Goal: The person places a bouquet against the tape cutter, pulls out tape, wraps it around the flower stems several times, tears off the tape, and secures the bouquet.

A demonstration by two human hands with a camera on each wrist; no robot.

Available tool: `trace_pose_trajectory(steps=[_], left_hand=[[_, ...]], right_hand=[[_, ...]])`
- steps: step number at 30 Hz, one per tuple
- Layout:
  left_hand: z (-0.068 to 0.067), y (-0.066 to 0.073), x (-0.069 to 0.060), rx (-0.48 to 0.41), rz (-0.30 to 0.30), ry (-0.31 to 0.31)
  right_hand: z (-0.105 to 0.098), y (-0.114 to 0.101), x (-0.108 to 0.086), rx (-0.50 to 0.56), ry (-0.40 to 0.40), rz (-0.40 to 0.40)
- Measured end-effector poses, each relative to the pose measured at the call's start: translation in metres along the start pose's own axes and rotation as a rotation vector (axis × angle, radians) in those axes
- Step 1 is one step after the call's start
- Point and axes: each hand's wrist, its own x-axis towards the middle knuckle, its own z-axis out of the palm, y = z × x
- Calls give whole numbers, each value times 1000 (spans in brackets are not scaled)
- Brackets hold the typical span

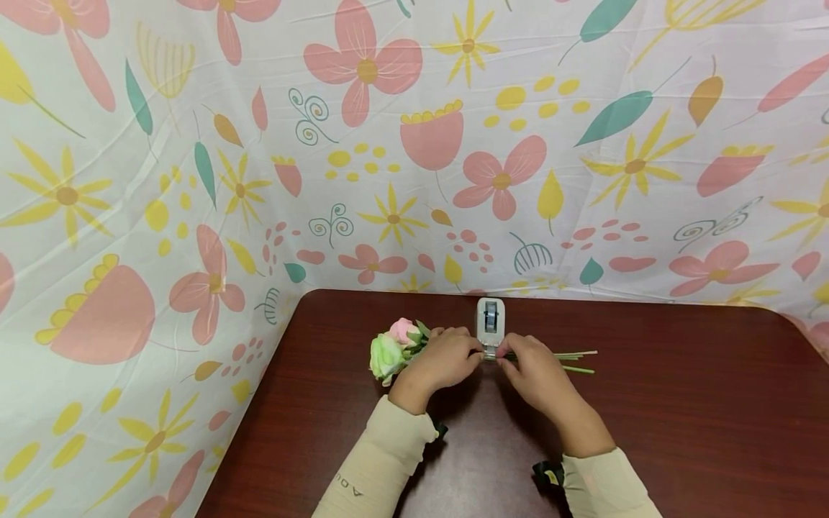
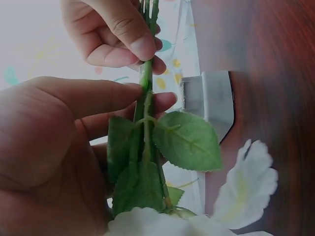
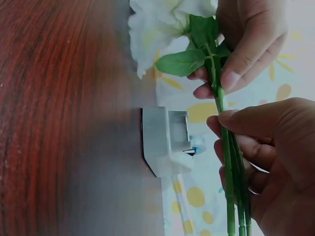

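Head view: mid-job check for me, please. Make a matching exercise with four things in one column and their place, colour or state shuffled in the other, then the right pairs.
Column one
1. Left hand
2. Right hand
3. Tape dispenser
4. Flower heads

Column two
A. White, on the far part of the table
B. Pinching the stems, nearer their bare ends
C. Pink and pale green, at the left end of the bunch
D. Pinching the stems, nearer the blooms

Right pairs: 1-D, 2-B, 3-A, 4-C
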Motion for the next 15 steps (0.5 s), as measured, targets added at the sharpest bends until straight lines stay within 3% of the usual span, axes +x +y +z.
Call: trace_pose_trajectory(steps=[7, 15], left_hand=[[2, -1, 2, 9, 15, 59], [7, 0, 5, 46, 1, 57]], right_hand=[[4, 2, 1, -10, 12, 10], [6, 3, 1, -20, -14, 49]])
